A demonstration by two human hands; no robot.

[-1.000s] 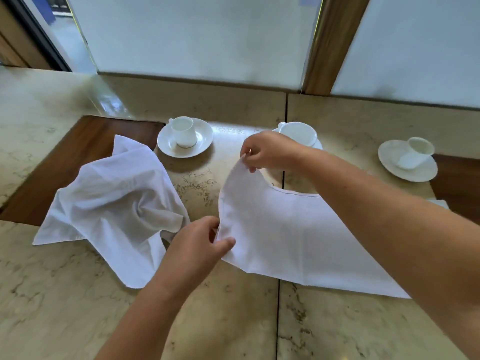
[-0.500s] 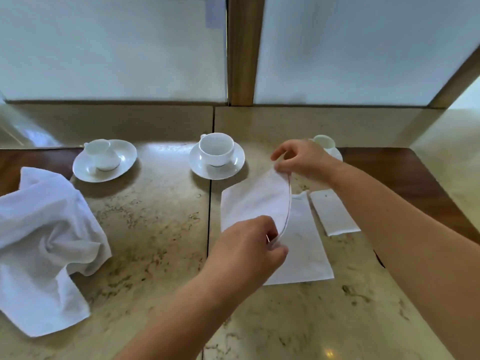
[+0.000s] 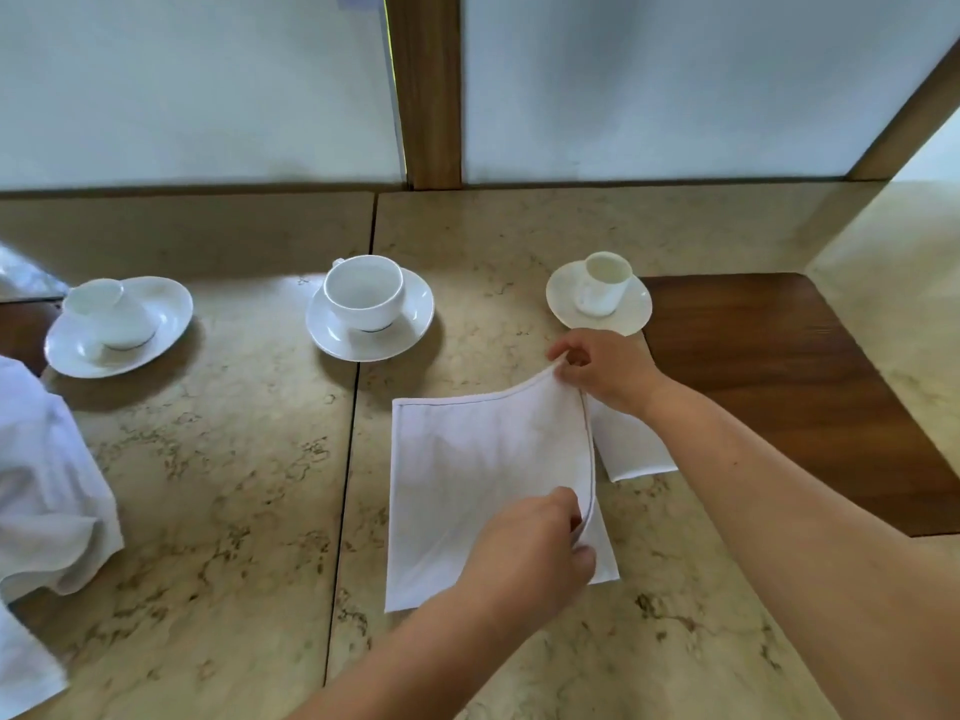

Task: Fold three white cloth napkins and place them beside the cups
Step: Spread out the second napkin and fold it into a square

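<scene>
you have three white cups, each on its own saucer, in a row on the marble table (image 3: 223, 511): the left cup (image 3: 111, 317), the middle cup (image 3: 364, 291) and the right cup (image 3: 602, 283). three white napkins show. the folded napkin (image 3: 467, 491) lies flat in front of the middle and right cups. your left hand (image 3: 530, 556) pinches its near right corner and your right hand (image 3: 605, 371) pinches its far right corner, lifting the top layer. a smaller folded napkin (image 3: 631, 449) lies under your right forearm, near the right cup. a crumpled napkin (image 3: 41, 491) lies at the far left. no writing is readable.
</scene>
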